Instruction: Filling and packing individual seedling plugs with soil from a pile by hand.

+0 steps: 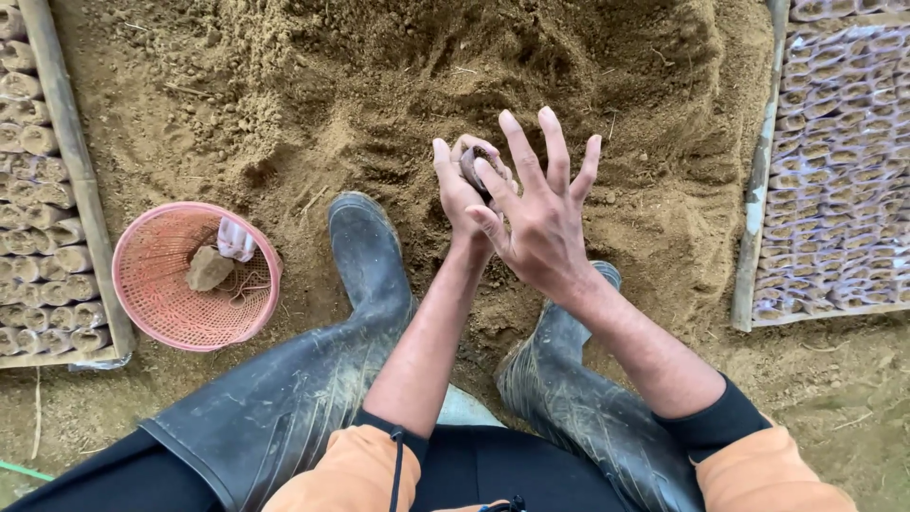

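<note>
My left hand is closed around a small soil-filled bag, held upright above the heap of brown soil. My right hand crosses in front of it with fingers spread, its forefinger and thumb touching the bag's top. Both hands hang over the gap between my two black rubber boots, which rest on the soil's near edge.
A pink plastic basket with a clump of earth and a bit of plastic sits at the left. Rows of filled seedling bags lie behind wooden borders at the left and right.
</note>
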